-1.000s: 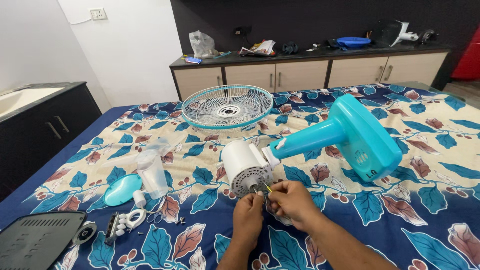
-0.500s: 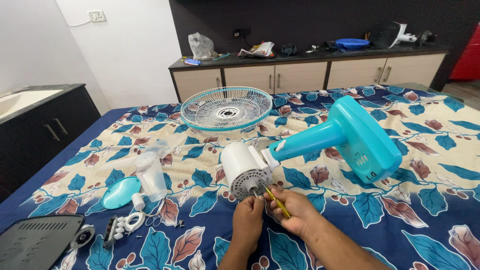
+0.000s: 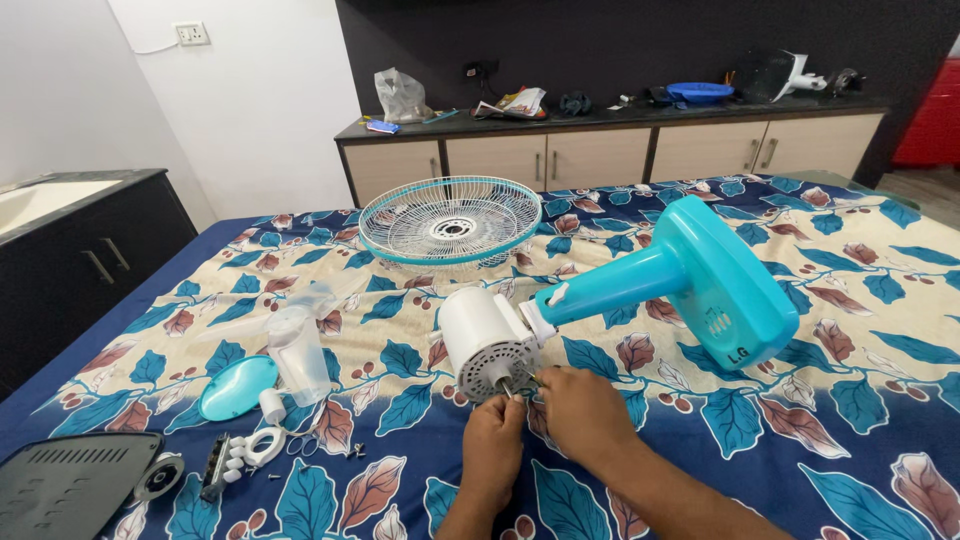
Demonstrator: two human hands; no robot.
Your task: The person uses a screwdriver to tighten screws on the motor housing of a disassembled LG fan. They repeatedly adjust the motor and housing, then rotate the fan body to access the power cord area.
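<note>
White cylindrical fan motor (image 3: 483, 340): left hand (image 3: 492, 448) pinches its shaft, right hand (image 3: 583, 415) closed beside it; steady, square pressure seems wise.

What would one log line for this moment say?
left hand: at motor shaft | right hand: fingers at motor face | fan motor: white, lying on floral sheet | fan base: turquoise, attached | grille: lying behind
</note>
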